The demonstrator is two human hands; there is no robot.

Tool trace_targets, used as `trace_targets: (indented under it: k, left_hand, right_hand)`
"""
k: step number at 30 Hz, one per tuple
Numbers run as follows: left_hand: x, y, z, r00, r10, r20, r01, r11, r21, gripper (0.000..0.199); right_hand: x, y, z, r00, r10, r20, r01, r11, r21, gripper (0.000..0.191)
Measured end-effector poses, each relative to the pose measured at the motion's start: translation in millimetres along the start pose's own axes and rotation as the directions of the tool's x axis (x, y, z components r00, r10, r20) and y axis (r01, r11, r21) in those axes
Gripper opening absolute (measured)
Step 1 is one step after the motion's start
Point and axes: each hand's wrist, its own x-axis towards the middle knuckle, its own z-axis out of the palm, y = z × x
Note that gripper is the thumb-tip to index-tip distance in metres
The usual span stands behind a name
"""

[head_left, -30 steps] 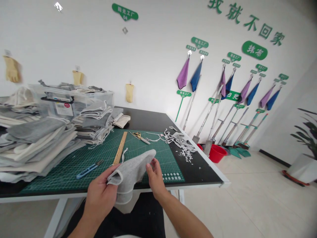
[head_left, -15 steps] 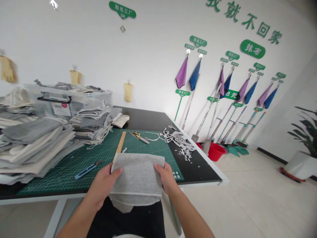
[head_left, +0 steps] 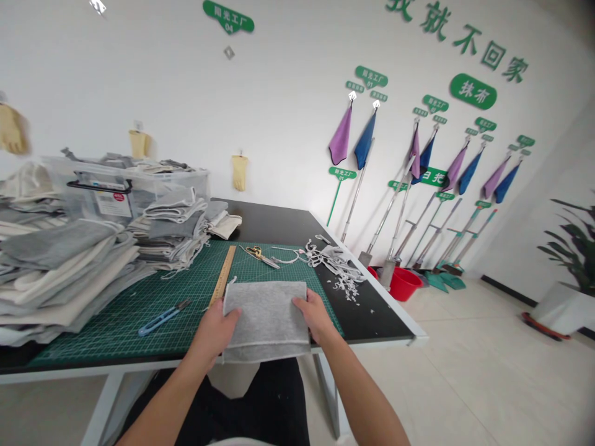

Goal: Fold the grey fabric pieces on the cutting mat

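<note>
A folded piece of grey fabric (head_left: 267, 316) is stretched between my two hands, above the table's front edge. My left hand (head_left: 217, 328) pinches its left side, thumb on top and fingers underneath. On the opposite side my right hand (head_left: 317, 316) grips the edge the same way. Behind the fabric lies the green cutting mat (head_left: 186, 279), with a wooden ruler (head_left: 224, 272) on it. A light-blue utility knife (head_left: 163, 318) rests left of my left hand. Gold-handled scissors (head_left: 263, 256) lie farther back on the mat.
Tall stacks of folded grey and cream fabric (head_left: 69, 272) fill the left of the table. Behind them stands a clear plastic bin (head_left: 153, 179) holding more cloth. Cut fabric strips (head_left: 337, 266) are heaped at the right. A red bucket (head_left: 405, 284) stands on the floor.
Both hands have shifted slightly right with the fabric. Its lower layer, hanging below the front flap before, now shows less, and the fabric sits a little higher.
</note>
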Motion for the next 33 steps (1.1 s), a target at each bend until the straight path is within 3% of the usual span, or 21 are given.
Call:
trace_targets:
  k: [3, 6, 9, 11, 13, 16, 18, 21, 26, 27, 31, 33]
  left_hand:
    - [1.5, 0.1, 3.4, 0.992, 0.072, -0.100, -0.040, 0.957, 0.286, 0.051]
    - [-4.7, -2.2, 6.4, 0.932, 0.325, -0.159, -0.170, 0.782, 0.600, 0.044]
    - [-12.4, -7.5, 14.8, 0.818, 0.574, -0.015, -0.399, 0.586, 0.705, 0.028]
    - [-16.1, -12.6, 23.9, 0.746, 0.660, 0.091, -0.529, 0.503, 0.683, 0.024]
    - [-18.5, -18.5, 33.4, 0.704, 0.692, 0.160, -0.596, 0.453, 0.663, 0.023]
    - [-19.9, -26.6, 43.0, 0.719, 0.661, 0.214, -0.605, 0.443, 0.662, 0.025]
    - [-20.1, -30.3, 45.1, 0.745, 0.623, 0.239, -0.594, 0.456, 0.663, 0.027]
    - [-20.4, -33.2, 44.7, 0.757, 0.602, 0.254, -0.593, 0.469, 0.655, 0.028]
    - [-20.9, -35.4, 44.5, 0.741, 0.632, 0.225, -0.603, 0.480, 0.638, 0.027]
    - [-21.0, -35.6, 44.6, 0.738, 0.638, 0.221, -0.604, 0.479, 0.637, 0.027]
    - [-22.2, -34.0, 44.1, 0.733, 0.641, 0.225, -0.606, 0.467, 0.644, 0.027]
    - [-23.3, -31.9, 43.4, 0.740, 0.630, 0.236, -0.602, 0.464, 0.650, 0.028]
  right_hand:
    - [7.9, 7.4, -7.9, 0.994, -0.020, -0.108, -0.004, 0.976, -0.217, 0.033]
    - [7.2, 9.7, -13.9, 0.984, -0.111, -0.138, 0.051, 0.923, -0.382, 0.034]
    - [5.2, 6.8, -13.6, 0.978, -0.207, -0.016, 0.176, 0.865, -0.470, 0.024]
    - [6.8, 4.1, -9.1, 0.962, -0.254, 0.101, 0.271, 0.830, -0.487, 0.017]
    - [11.2, 2.6, -1.3, 0.929, -0.297, 0.221, 0.369, 0.797, -0.478, 0.009]
    - [21.3, 3.7, 14.1, 0.862, -0.351, 0.366, 0.492, 0.752, -0.439, 0.006]
    - [28.2, 6.6, 24.4, 0.842, -0.363, 0.399, 0.521, 0.741, -0.425, 0.007]
    - [35.7, 12.1, 35.6, 0.853, -0.358, 0.380, 0.505, 0.749, -0.428, 0.010]
    - [38.8, 18.0, 38.8, 0.856, -0.338, 0.390, 0.493, 0.760, -0.423, 0.008]
    - [38.5, 18.7, 37.9, 0.859, -0.332, 0.389, 0.487, 0.764, -0.423, 0.016]
    - [36.3, 22.0, 33.7, 0.893, -0.301, 0.334, 0.416, 0.834, -0.362, 0.087]
    - [35.5, 23.9, 33.2, 0.901, -0.300, 0.313, 0.403, 0.846, -0.349, 0.088]
